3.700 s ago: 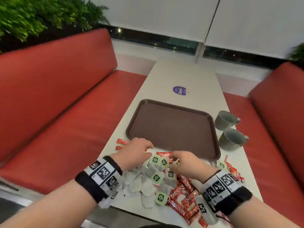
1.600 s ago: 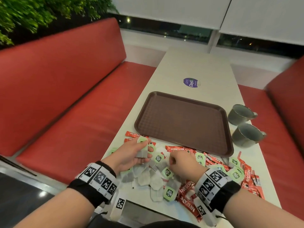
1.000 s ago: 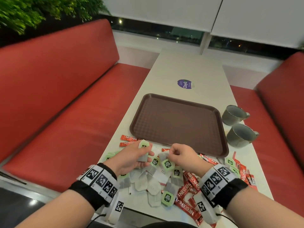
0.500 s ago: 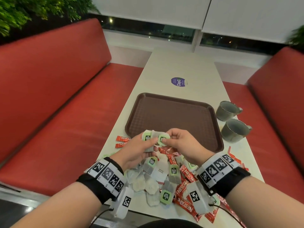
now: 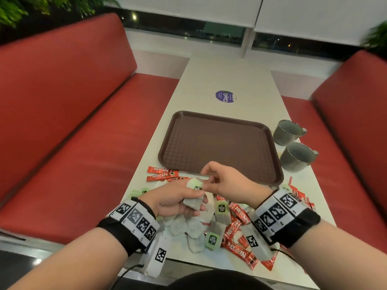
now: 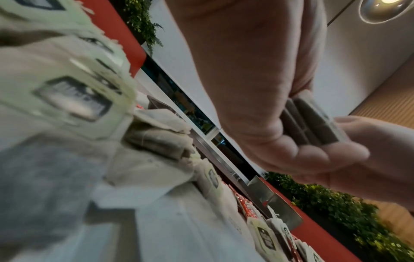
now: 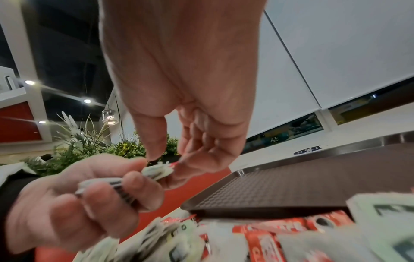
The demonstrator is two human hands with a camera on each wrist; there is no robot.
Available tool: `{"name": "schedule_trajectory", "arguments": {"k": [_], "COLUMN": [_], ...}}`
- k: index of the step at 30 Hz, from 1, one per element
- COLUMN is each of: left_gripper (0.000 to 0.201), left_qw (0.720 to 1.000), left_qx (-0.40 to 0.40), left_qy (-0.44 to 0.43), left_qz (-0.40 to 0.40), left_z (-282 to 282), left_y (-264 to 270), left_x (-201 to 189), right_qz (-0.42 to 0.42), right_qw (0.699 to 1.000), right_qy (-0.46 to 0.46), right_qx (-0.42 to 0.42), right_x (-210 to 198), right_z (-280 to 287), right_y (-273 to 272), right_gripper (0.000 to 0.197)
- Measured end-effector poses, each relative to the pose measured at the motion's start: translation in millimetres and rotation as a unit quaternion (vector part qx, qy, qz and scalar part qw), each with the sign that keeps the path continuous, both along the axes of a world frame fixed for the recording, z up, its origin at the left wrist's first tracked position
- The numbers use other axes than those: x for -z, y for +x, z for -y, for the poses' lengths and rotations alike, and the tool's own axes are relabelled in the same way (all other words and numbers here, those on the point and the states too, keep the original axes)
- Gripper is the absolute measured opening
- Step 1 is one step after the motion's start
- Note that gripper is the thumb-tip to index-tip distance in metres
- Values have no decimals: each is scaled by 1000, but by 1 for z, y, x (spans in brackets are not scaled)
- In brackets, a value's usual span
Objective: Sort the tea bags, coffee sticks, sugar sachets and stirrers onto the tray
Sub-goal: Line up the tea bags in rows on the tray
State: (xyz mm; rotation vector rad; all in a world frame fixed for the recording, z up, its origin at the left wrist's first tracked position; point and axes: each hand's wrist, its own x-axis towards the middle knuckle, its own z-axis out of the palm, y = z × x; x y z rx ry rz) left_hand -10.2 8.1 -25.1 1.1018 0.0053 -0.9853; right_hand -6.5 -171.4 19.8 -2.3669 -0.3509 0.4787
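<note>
My left hand (image 5: 173, 200) grips a small stack of grey tea bags (image 5: 193, 197) with green tags, held above the pile near the table's front edge. In the left wrist view, the stack (image 6: 311, 120) sits edge-on between my thumb and fingers. My right hand (image 5: 224, 182) meets it from the right; its thumb and fingers (image 7: 190, 164) pinch the green tags on top of the stack (image 7: 156, 171). The brown tray (image 5: 219, 147) lies just beyond both hands with nothing on it. Loose tea bags (image 5: 194, 229) and red coffee sticks (image 5: 236, 231) lie under my wrists.
Two red coffee sticks (image 5: 162, 173) lie left of the tray's near corner. Two grey mugs (image 5: 293, 143) stand right of the tray. A purple sticker (image 5: 224, 96) is on the table beyond the tray. Red benches (image 5: 62, 122) flank the table on both sides.
Both hands have come down and back toward me from over the tray's near rim. The tea bag brought by my right hand now sits on the stack in my left hand.
</note>
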Motion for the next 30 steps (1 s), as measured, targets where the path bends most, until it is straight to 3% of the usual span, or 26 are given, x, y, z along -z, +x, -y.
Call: {"name": "schedule_trajectory", "arguments": {"k": [2, 5, 8, 10, 13, 18, 23, 26, 30], "left_gripper": [23, 23, 27, 33, 31, 28, 30, 28, 26], "left_qw": [999, 998, 996, 995, 994, 994, 991, 988, 978], "left_qx": [-27, -62, -82, -85, -92, -105, -103, -82, -29], "left_qy": [9, 27, 35, 33, 26, 30, 81, 103, 138], "left_qz": [-14, -18, -17, -27, -46, -28, 36, 82, 152], "left_z": [-5, -12, -16, -17, -19, -18, -9, 5, 34], "left_y": [-2, -4, -5, -5, -5, -5, -9, -9, -10], "left_x": [2, 5, 7, 7, 9, 16, 14, 8, -6], "right_qz": [45, 76, 114, 137, 199, 256, 167, 102, 69], "right_qw": [998, 974, 926, 903, 894, 917, 986, 983, 982], "right_qy": [-38, -148, -210, -246, -248, -179, -10, 64, 60], "right_qx": [-3, -152, -293, -323, -315, -250, 8, 140, 163], "right_x": [8, 26, 47, 58, 67, 75, 58, 41, 23], "right_z": [10, 28, 37, 39, 41, 43, 49, 49, 41], "right_y": [-11, -38, -60, -66, -70, -75, -66, -50, -25], "right_gripper": [29, 29, 40, 42, 28, 12, 21, 30, 32]}}
